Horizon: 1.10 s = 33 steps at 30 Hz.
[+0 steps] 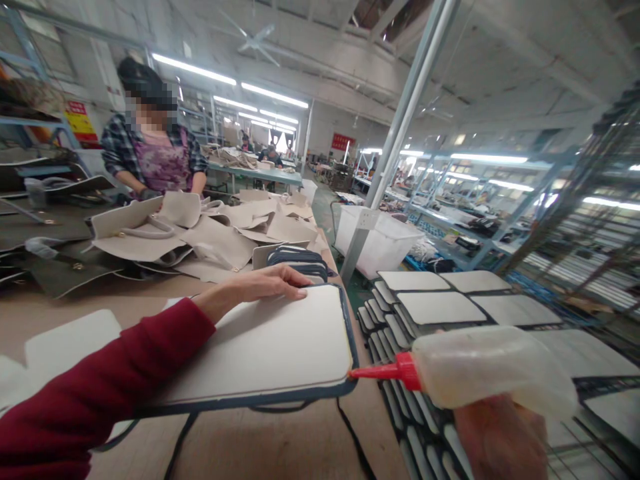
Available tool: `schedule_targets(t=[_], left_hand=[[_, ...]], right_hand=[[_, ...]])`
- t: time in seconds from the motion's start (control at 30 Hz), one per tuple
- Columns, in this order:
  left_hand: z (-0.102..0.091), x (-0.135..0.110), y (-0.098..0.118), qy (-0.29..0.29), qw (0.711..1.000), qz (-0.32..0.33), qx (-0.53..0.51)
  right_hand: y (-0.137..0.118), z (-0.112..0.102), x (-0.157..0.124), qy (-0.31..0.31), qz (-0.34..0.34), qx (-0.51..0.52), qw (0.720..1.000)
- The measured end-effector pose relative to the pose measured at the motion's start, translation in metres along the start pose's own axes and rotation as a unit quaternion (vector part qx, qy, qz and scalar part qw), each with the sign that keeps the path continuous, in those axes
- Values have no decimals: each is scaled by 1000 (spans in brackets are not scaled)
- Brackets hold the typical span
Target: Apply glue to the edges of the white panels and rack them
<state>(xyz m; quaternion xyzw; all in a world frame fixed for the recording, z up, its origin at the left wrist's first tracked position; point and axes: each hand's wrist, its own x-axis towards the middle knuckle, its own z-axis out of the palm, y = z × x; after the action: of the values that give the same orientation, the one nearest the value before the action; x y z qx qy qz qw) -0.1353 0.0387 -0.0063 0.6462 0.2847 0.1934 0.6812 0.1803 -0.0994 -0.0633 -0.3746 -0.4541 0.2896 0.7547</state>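
My left hand (265,283), in a red sleeve, lies flat with fingers stretched on the far edge of a white panel with dark blue edging (280,347) that rests on the brown table (280,447). My right hand (500,440), low at the right, holds a translucent squeeze bottle (490,367). The bottle's red nozzle (380,371) touches the panel's near right corner.
A person in a plaid shirt works at the far left behind beige bag pieces (210,233). Dark olive pieces (55,260) lie at the left. Finished white panels (440,307) lie in overlapping rows on a rack at the right. A white bin (385,247) and a metal pillar (400,127) stand beyond.
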Motion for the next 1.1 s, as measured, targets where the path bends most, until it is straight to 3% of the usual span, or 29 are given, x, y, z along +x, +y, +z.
schedule_targets(t=[0.5,0.73,1.1], left_hand=[[-7,4,-13,70,997,20,-32],[-4,11,-24,113,988,29,-98],[11,17,-49,137,975,69,-161]], right_hand=[[-4,10,-8,175,-87,-8,981],[-3,15,-5,195,-118,28,973],[5,11,4,200,-150,-37,968]])
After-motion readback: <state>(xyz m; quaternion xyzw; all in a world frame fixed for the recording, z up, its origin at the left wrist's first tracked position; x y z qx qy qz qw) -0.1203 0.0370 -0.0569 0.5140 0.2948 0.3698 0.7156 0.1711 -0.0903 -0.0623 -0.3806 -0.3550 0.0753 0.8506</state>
